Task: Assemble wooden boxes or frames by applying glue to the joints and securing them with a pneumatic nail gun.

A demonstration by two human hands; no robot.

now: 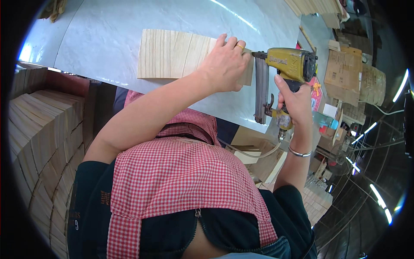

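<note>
A pale wooden board [168,54] with straight grain lies on the grey-white tabletop. My left hand [226,64], with a ring on one finger, grips its right end; the thumb is toward me and the fingers curl near the far edge. In my right hand [297,101] is a yellow and black pneumatic nail gun [286,61], held by its handle. The gun points left, its nose at the board's right end beside my left fingers. Whether the tip touches the wood, I cannot tell. Its long grey magazine [261,93] slants down toward me.
An air hose [258,154] runs from below the gun past my apron. Stacked wooden boards [43,129] stand at the left. More wood pieces [319,7] lie at the far right. Beyond the gun are a cardboard box [343,75] and a clear bottle [327,121] with a blue cap.
</note>
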